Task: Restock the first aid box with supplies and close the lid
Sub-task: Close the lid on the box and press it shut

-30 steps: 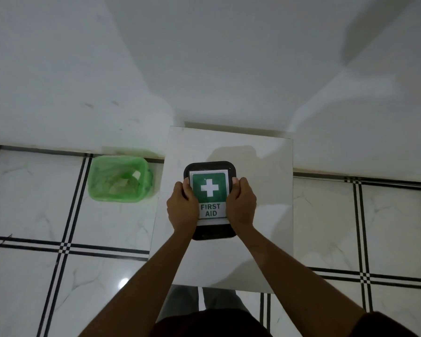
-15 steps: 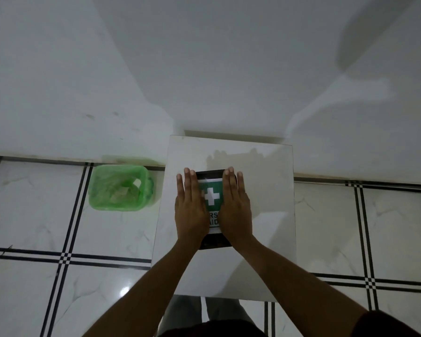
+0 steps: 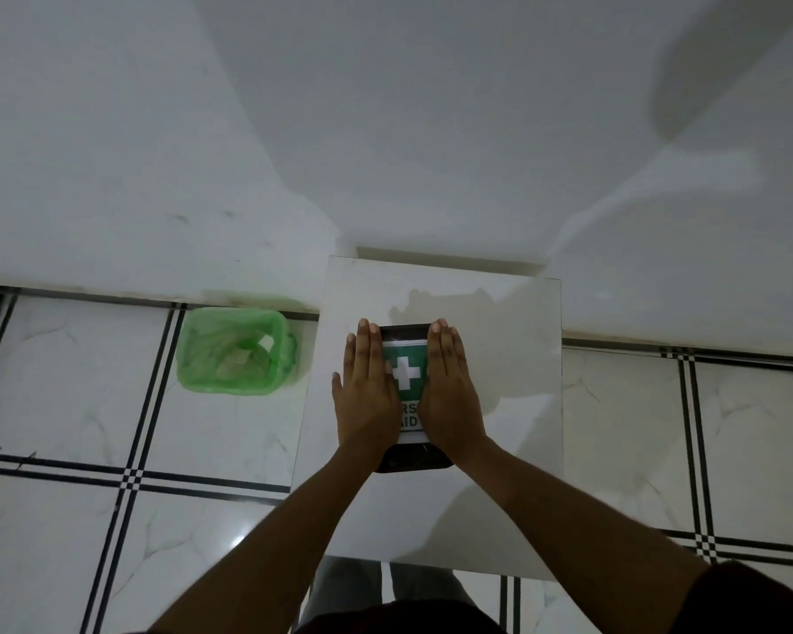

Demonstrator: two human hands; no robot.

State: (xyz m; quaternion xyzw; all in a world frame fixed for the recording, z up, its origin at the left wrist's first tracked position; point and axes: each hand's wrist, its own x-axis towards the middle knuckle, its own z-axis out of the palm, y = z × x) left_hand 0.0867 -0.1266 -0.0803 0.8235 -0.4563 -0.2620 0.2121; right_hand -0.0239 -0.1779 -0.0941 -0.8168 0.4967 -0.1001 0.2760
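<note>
Both hands lay flat, palms down and fingers stretched straight, so neither grip was closed around anything: the left hand (image 3: 368, 395) pressed on the left part of the first aid box (image 3: 406, 366) and the right hand (image 3: 449, 391) on its right part, with the fingers of each pointing away from the person toward the wall. Between the two hands a strip of the box's lid showed, a green label with a white cross and, below it, parts of white lettering half covered by the hands. The dark rounded rim of the box showed past the fingertips at the far end and below the wrists at the near end, and the lid sat down on the box. The box rested near the middle of a small white tabletop (image 3: 513, 450), whose far edge stood close against the white wall (image 3: 385, 130). To the left of the tabletop, on the white tiled floor (image 3: 65, 519) with its dark double lines, stood a small bin lined with a green plastic bag (image 3: 234, 350), apart from the box and near the foot of the wall. Both bare forearms reached in from the bottom of the view.
</note>
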